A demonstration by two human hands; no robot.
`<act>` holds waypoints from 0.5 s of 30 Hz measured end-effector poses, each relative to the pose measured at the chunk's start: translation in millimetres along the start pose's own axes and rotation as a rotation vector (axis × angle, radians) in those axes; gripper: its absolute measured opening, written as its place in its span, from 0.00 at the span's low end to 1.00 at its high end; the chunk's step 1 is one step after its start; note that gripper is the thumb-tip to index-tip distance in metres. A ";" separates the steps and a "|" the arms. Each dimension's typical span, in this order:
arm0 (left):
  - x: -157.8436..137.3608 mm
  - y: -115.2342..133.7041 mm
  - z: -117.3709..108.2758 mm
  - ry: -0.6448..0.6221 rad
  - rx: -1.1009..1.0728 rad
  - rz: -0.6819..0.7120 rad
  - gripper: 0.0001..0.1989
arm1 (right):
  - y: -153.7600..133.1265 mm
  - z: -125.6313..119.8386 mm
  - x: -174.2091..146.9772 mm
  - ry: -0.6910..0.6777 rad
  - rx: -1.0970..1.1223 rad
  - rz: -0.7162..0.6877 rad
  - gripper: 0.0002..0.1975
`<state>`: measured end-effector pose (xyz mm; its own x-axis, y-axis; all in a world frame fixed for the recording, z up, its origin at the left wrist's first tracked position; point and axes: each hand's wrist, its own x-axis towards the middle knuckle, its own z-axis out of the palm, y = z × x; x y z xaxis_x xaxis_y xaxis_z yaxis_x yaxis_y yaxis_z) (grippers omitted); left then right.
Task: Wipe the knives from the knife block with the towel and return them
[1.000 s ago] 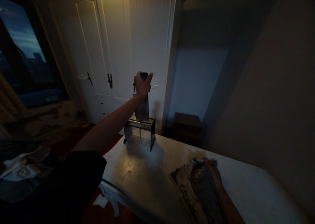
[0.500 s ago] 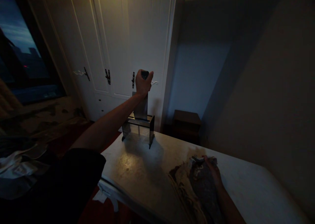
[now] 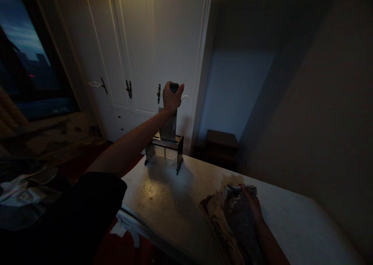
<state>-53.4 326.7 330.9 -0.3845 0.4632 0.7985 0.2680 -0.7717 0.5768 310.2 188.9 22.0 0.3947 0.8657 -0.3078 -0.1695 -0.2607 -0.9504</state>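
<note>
Barely shifting since the earlier frame, our closed left hand (image 3: 171, 97) grips a broad, black-handled metal knife (image 3: 168, 129) – blade vertical beneath it, at a dark-edged rectangular rack (image 3: 165, 144)'s top – while our right hand (image 3: 253, 203) touches crumpled grey cloth (image 3: 240, 224), grip unclear.

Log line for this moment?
left hand: grips black-handled blade, blade down at top of slotted rack | right hand: on bunched cloth | rack: standing on pale tabletop

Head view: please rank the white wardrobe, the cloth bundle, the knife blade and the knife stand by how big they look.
1. white wardrobe
2. cloth bundle
3. knife stand
4. knife blade, counting only what shows
</note>
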 end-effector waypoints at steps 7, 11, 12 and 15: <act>-12.3 7.1 7.4 -0.011 -0.001 -0.068 0.17 | -5.4 1.3 -8.1 -0.007 0.011 0.008 0.25; -20.4 0.8 8.1 -0.037 -0.007 -0.054 0.17 | -8.4 2.7 -11.2 0.006 0.027 0.015 0.23; -22.6 -1.3 7.8 -0.038 -0.006 -0.055 0.17 | -8.2 2.7 -10.8 0.008 0.030 0.025 0.24; -30.8 -6.4 6.2 -0.030 0.001 -0.078 0.17 | -5.0 1.9 -7.6 0.000 0.042 -0.013 0.25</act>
<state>-37.8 320.1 303.6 -0.3771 0.5348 0.7562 0.2396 -0.7323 0.6374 306.4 184.4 29.3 0.3971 0.8689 -0.2954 -0.2018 -0.2313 -0.9517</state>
